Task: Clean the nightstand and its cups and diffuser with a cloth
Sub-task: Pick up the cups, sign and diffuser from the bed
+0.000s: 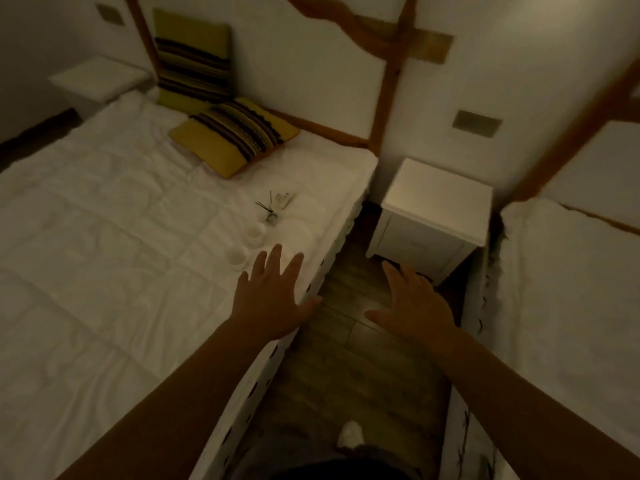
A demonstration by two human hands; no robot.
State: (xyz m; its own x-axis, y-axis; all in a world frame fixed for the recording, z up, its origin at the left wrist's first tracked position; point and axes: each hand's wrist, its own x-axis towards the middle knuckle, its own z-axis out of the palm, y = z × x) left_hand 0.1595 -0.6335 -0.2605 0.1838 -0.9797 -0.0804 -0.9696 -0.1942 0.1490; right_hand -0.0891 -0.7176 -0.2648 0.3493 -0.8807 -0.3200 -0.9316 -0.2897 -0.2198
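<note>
both arms are stretched forward in the lower half of the frame. the left hand (273,299) is held flat with the fingers spread, over the edge of the white bed (104,237), and nothing is gripped by it. the right hand (412,306) is also spread and empty, above the wooden floor (346,358), just before the white nightstand (436,202) at the centre right. two white cups (254,233) (238,258) are placed on the bed, near the left fingertips. the reed diffuser (268,213) is seen just above them, and a small white remote (284,199) lies beside it. two striped yellow cushions (235,136) are seen in the upper left.
</note>
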